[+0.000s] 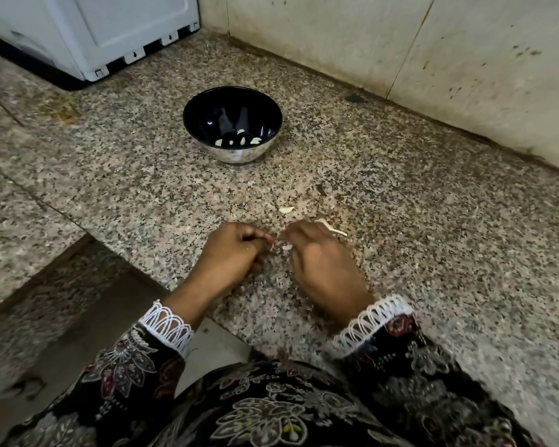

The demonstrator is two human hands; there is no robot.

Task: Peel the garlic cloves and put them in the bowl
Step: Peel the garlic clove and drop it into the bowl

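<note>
The bowl [232, 124] is the thing to go by here: round, glossy black inside, shiny steel outside, sitting on a speckled granite counter [400, 253]. A handful of peeled cloves [238, 141], smooth and pale, lie in the bottom of it.

Well in front of the bowl, near the counter's front edge, both hands are working close together, knuckles up. The left hand [231, 250] is curled tight, thumb and forefinger pinching something tiny at the tips. The right hand [317, 253] is curled too, and a bit of white garlic [286, 247] shows in the gap between the two hands, so that's the clove being gripped, though most of it is hidden by the fingers. A thin papery strip of skin [333, 230] sticks out past the right hand's far side.

Between the hands and the bowl, another small whitish piece [286, 210] lies on the stone; can't tell if it's clove or peel.

Behind the bowl to the left stands a white plastic appliance [91, 30], and a scuffed beige tile wall [400, 43] runs behind on the right. Sleeves are dark floral fabric with white lace cuffs [167, 327].
</note>
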